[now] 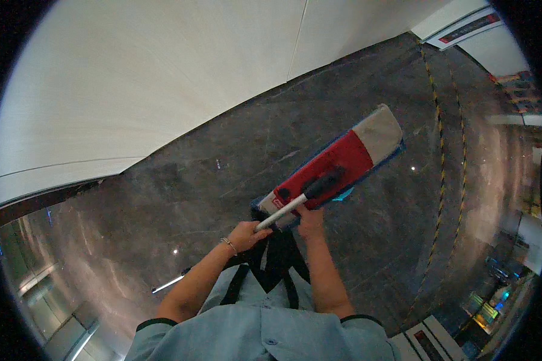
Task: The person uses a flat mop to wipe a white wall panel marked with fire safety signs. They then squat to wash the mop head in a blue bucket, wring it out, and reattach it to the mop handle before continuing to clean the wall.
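Note:
A flat mop is raised before me, its head slanting up to the right. Its red plate (327, 160) lies against a beige pad (379, 131) with a blue fringe. The fingers of my left hand (246, 237) wrap around the white pole (282, 213), below the black swivel joint (325, 182). At the near edge of the mop head, my right hand (311, 222) grips the pad, and its fingertips are hidden beneath. A small cyan patch (344, 195) shows under that edge. The pole's far end (168, 284) emerges beyond my left forearm.
A white panelled wall (162, 76) borders the dark, scuffed floor (235, 180) ahead and to the left. Yellow-and-black tape lines (441, 149) run along the floor at right. Cluttered items (485, 311) stand at lower right, near a light-coloured cabinet (433, 336).

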`<state>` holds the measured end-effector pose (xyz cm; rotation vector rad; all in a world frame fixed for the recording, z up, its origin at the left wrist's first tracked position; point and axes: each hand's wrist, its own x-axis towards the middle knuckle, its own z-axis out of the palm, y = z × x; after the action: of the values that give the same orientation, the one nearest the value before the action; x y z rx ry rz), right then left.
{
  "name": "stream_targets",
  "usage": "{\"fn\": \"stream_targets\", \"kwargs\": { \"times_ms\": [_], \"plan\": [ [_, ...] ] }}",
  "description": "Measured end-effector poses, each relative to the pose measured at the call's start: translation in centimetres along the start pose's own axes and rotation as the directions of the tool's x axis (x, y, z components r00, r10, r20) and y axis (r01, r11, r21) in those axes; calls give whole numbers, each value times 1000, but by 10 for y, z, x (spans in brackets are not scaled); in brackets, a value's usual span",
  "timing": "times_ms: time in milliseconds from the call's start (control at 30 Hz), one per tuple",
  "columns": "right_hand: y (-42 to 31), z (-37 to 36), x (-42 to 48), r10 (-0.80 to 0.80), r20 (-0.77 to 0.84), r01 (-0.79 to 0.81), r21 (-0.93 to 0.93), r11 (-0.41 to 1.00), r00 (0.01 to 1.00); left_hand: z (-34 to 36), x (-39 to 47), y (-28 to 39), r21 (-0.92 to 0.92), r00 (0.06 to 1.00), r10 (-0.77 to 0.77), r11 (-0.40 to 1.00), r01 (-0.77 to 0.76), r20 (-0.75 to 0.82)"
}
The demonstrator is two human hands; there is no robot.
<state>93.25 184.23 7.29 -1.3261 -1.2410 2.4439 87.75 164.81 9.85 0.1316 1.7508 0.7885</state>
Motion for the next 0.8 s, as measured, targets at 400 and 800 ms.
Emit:
{"fn": "stream_targets", "kwargs": {
  "times_ms": [400,800],
  "plan": [
    [-23,-9,-4,-137,30,138,-60,989,990,4,-6,5,51,999,30,998,-31,23],
    [-126,-32,15,-459,127,427,219,877,879,14,-5,-12,90,996,78,993,-73,-48]
  ]
}}
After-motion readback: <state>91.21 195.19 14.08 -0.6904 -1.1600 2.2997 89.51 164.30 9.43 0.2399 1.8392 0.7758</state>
